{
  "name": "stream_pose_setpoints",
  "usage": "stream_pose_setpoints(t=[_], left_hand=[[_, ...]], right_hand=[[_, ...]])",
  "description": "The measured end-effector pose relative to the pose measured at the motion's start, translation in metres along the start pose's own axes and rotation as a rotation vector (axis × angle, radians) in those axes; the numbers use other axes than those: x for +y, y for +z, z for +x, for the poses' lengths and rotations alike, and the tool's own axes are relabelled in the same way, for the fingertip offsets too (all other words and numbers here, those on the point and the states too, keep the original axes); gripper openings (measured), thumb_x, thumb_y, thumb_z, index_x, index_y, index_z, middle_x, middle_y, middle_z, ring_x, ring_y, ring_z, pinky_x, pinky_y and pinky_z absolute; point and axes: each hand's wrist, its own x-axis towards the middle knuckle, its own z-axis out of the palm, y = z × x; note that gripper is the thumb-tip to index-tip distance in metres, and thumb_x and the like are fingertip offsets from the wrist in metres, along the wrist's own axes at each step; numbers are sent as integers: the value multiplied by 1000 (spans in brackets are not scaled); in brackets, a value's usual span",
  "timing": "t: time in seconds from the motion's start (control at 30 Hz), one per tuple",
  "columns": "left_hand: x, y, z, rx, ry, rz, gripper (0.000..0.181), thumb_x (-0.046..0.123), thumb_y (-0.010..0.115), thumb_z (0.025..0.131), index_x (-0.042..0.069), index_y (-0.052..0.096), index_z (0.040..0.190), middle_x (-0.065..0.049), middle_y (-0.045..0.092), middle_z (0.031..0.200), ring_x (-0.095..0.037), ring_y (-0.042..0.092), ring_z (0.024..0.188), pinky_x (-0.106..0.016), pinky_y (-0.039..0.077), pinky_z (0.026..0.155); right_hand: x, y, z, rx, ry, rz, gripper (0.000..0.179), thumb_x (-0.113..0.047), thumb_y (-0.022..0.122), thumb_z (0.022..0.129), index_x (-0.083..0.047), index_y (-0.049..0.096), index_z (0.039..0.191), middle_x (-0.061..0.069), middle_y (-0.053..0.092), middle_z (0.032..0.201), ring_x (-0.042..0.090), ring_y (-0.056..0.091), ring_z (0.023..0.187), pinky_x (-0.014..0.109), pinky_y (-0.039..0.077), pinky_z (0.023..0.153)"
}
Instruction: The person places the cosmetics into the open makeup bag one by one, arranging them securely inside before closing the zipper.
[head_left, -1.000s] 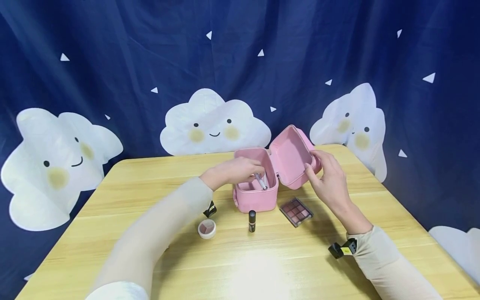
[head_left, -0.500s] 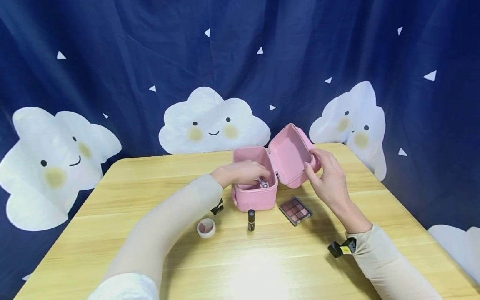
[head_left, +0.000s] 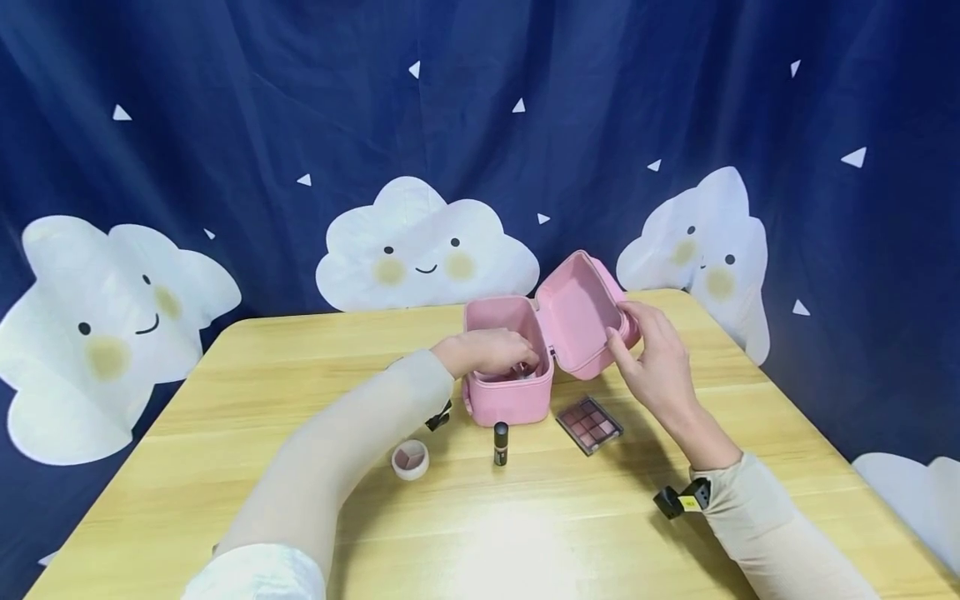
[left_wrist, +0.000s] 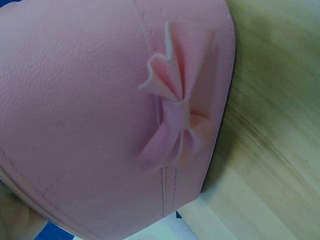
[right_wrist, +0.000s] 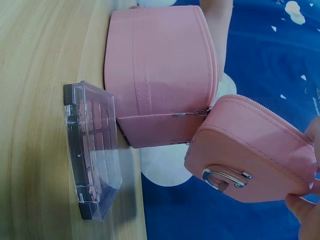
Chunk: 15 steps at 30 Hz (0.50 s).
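Observation:
A pink cosmetic case (head_left: 513, 404) stands on the table, its lid (head_left: 577, 312) swung out to the right. My left hand (head_left: 491, 350) reaches down into the case, fingers curled at a slender clear tube (head_left: 522, 371); only a bit of the tube shows. Seen from the left wrist, a bow (left_wrist: 180, 112) decorates the case's side, with part of the hand at the lower left corner. My right hand (head_left: 656, 358) grips the lid's outer edge between thumb and fingers. The right wrist view shows the lid's outside with a silver buckle-like fitting (right_wrist: 227, 177).
In front of the case stands a lipstick-like tube with a black cap (head_left: 501, 443). An eyeshadow palette (head_left: 589, 425) lies to its right, under the lid. A round white pot with three colour sections (head_left: 410, 460) lies at left. A blue cloud-patterned curtain (head_left: 450, 100) hangs behind the table.
My left hand has moved a little right and lower into the case, taking the clear tube down with it. The right hand still holds the lid in the same place.

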Motion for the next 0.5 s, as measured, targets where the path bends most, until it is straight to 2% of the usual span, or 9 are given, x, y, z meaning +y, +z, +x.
stream_pose_setpoints(t=[0.17, 0.27, 0.4, 0.5], left_hand=[[1, 0, 3, -8, 4, 26, 25, -1, 59, 91, 19, 69, 102, 4, 66, 98, -11, 61, 91, -24, 49, 82], [2, 2, 6, -27, -4, 42, 19, 7, 55, 97, 17, 69, 103, 2, 67, 101, -11, 61, 93, -25, 49, 84], [5, 4, 9, -37, -53, 0, 20, 15, 48, 102, 15, 68, 101, 2, 66, 103, -11, 60, 92, -26, 49, 84], [7, 5, 9, -30, -84, 14, 21, 16, 47, 102, 14, 67, 97, 2, 66, 99, -11, 60, 89, -26, 49, 82]], right_hand=[[1, 0, 0, -1, 2, -4, 41, -11, 68, 87, 1, 59, 125, 20, 60, 122, 35, 56, 112, 52, 42, 94], [1, -1, -1, -2, 6, -7, 41, -12, 68, 87, 0, 59, 124, 20, 60, 121, 35, 56, 111, 52, 43, 93], [1, 0, -1, -3, 8, -8, 40, -12, 68, 87, 0, 59, 124, 20, 60, 121, 35, 56, 112, 53, 43, 93], [0, 0, 0, -3, 7, -9, 40, -12, 68, 87, 0, 59, 124, 20, 60, 122, 35, 56, 112, 53, 43, 93]])
